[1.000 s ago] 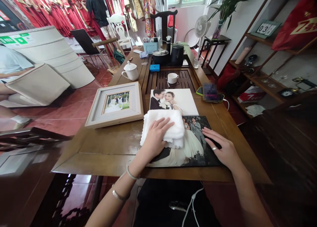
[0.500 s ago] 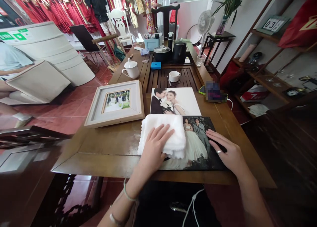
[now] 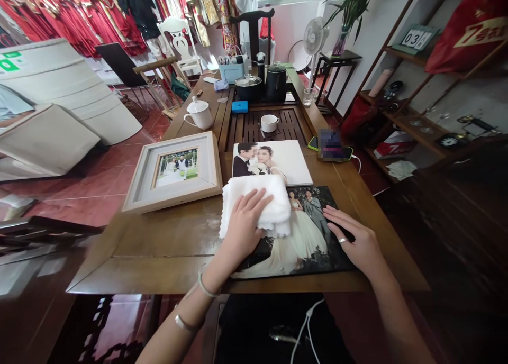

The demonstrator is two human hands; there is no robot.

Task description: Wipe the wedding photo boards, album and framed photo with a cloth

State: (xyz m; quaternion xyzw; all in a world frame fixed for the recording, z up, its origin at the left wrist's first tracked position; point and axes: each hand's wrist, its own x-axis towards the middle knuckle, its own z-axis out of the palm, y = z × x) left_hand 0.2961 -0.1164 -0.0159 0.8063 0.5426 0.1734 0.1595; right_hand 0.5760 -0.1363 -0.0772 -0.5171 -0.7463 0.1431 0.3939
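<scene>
A dark wedding photo panel (image 3: 305,237) lies flat at the near edge of the wooden table (image 3: 170,242). A folded white towel (image 3: 257,202) rests on the panel's upper left part. My left hand (image 3: 244,224) lies flat on the towel, fingers stretched out and pressing it down. My right hand (image 3: 351,239), wearing a ring, lies flat with spread fingers on the panel's right side. A second, white photo panel (image 3: 286,160) lies just beyond the dark one.
A white framed photo (image 3: 174,171) lies left of the panels. Farther back are a white teapot (image 3: 198,114), a white cup (image 3: 269,123), a blue box (image 3: 239,106), dark kettles (image 3: 275,83) and a phone (image 3: 331,144) with a cable. Shelves stand at the right.
My left hand has slid the towel a little up and back across the dark panel. My right hand stays flat on the panel's right side. The camera has shifted slightly.
</scene>
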